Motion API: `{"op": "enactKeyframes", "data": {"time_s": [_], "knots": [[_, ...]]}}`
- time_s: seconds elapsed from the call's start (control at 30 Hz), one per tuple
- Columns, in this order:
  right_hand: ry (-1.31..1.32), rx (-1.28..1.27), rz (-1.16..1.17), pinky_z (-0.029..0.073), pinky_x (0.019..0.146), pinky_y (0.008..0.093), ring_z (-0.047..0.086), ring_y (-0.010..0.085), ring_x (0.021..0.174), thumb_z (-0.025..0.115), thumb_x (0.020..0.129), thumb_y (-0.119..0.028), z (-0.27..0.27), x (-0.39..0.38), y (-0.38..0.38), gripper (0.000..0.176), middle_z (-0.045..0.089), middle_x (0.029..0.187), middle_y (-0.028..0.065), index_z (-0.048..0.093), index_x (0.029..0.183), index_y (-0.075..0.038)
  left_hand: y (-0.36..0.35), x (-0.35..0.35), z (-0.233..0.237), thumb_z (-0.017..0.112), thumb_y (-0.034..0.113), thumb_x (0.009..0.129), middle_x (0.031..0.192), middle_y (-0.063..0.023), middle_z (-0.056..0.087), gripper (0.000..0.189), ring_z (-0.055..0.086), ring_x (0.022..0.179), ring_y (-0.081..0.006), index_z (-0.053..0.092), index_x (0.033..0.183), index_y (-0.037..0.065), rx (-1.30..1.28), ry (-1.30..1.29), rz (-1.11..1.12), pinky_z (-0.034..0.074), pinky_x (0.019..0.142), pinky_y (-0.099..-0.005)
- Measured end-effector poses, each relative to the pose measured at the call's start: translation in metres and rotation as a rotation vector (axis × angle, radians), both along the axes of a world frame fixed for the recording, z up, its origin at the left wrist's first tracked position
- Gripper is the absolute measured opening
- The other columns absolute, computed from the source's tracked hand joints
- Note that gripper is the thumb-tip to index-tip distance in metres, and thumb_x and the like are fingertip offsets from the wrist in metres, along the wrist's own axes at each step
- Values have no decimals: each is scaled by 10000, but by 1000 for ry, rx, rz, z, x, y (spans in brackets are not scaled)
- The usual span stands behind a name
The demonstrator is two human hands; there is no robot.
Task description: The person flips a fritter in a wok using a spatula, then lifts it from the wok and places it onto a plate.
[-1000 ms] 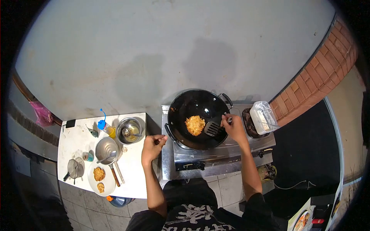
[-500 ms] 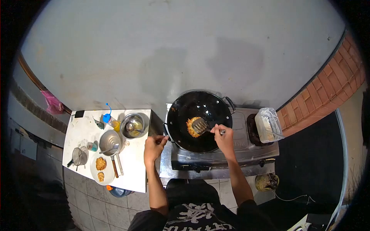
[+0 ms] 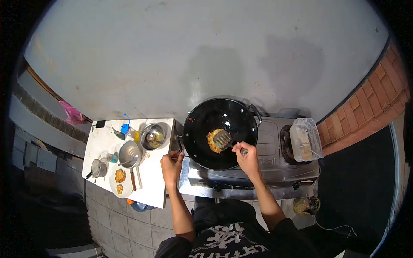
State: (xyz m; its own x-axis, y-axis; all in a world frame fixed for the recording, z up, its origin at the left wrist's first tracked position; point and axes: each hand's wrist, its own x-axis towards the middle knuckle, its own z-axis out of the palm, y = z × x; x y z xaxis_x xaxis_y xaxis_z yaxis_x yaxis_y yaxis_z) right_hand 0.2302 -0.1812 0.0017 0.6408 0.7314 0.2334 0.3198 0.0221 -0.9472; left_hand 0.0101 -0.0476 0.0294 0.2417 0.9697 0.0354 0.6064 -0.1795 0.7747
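Note:
A black wok [image 3: 234, 116] sits on the left burner of a steel gas stove. My right hand [image 3: 246, 157] is closed round the handle of a slotted spatula [image 3: 222, 139], whose head rests on a golden fried patty [image 3: 212, 141] in the wok. At the wok's left handle [image 3: 180, 142] is my left hand [image 3: 172, 165], its fingers pinched together against the handle's lower end. A small brown scrap [image 3: 190, 119] clings to the wok's upper left wall.
Left, a white table [image 3: 150, 180] bears a plate [image 3: 115, 185] with two fried pieces, a saucepan [image 3: 125, 151], a metal bowl [image 3: 161, 127], a strainer [image 3: 98, 168] and an oil bottle [image 3: 134, 134]. A plastic tub [image 3: 306, 142] stands on the stove's right side.
The view has shifted slightly, so the table and stove appear a little farther right. Both hands keep nearly the same places at the wok, and the spatula still lies on the patty.

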Motion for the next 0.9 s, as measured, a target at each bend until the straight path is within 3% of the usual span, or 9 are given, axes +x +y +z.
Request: {"op": "enactKeyframes", "data": {"time_s": [0.23, 0.43, 0.53, 0.57, 0.67, 0.7, 0.77, 0.83, 0.9], "knots": [[-91, 68, -19, 418, 516, 310, 580, 219, 518, 601, 878, -47, 14, 2, 4, 193, 580, 607, 147, 560, 718, 51, -5, 4, 1, 739, 129, 778, 696, -151, 675, 245, 650, 606, -206, 690, 919, -65, 59, 78, 75, 496, 625, -308], [-159, 13, 7, 345, 454, 346, 411, 289, 438, 631, 855, -65, 52, 27, -6, 262, 445, 549, 190, 495, 659, 45, 0, -1, -9, 741, 131, 776, 682, -129, 671, 208, 612, 554, -179, 717, 916, -20, 131, 104, 61, 465, 563, -310], [-251, -127, 61, 348, 455, 355, 415, 334, 452, 631, 854, -71, 86, 34, -10, 269, 441, 539, 198, 491, 657, 47, 1, 0, -5, 739, 123, 772, 663, -124, 663, 202, 605, 549, -178, 719, 910, -22, 115, 96, 44, 456, 554, -309], [-296, -167, 102, 378, 480, 383, 474, 400, 510, 619, 865, -95, 89, 36, -9, 280, 469, 548, 219, 502, 657, 52, 0, 0, -6, 739, 123, 772, 663, -124, 663, 202, 605, 549, -178, 719, 910, -22, 110, 94, 39, 456, 554, -309], [-312, -229, 125, 401, 514, 415, 521, 436, 583, 601, 879, -116, 94, 34, -4, 288, 495, 573, 240, 519, 662, 56, 2, 0, -6, 763, 132, 755, 661, -145, 655, 245, 606, 567, -204, 696, 890, -61, 108, 76, 54, 470, 585, -314], [-322, -153, 110, 338, 474, 426, 439, 448, 552, 629, 870, -143, 87, 34, 0, 325, 451, 549, 231, 498, 652, 59, 1, 0, -5, 764, 128, 753, 657, -144, 653, 239, 599, 562, -203, 697, 884, -60, 116, 82, 53, 469, 584, -315], [-331, -144, 119, 338, 475, 426, 442, 448, 552, 628, 870, -143, 82, 37, 6, 324, 451, 549, 234, 500, 654, 61, 2, 0, -4, 765, 124, 752, 653, -143, 650, 233, 592, 556, -201, 697, 878, -59, 124, 83, 50, 467, 582, -315], [-338, -135, 131, 338, 477, 425, 445, 448, 552, 626, 871, -142, 86, 38, 10, 322, 452, 548, 236, 501, 656, 64, 4, -1, -4, 739, 111, 765, 606, -97, 614, 191, 549, 543, -134, 717, 878, -41, 134, 73, 23, 426, 541, -299], [-367, -291, 166, 436, 571, 443, 571, 443, 665, 597, 883, -138, 94, 38, 14, 275, 551, 619, 259, 586, 715, 79, 7, -3, -7, 753, 114, 755, 615, -121, 623, 205, 565, 541, -167, 706, 868, -50, 129, 68, 17, 443, 556, -308]]}}
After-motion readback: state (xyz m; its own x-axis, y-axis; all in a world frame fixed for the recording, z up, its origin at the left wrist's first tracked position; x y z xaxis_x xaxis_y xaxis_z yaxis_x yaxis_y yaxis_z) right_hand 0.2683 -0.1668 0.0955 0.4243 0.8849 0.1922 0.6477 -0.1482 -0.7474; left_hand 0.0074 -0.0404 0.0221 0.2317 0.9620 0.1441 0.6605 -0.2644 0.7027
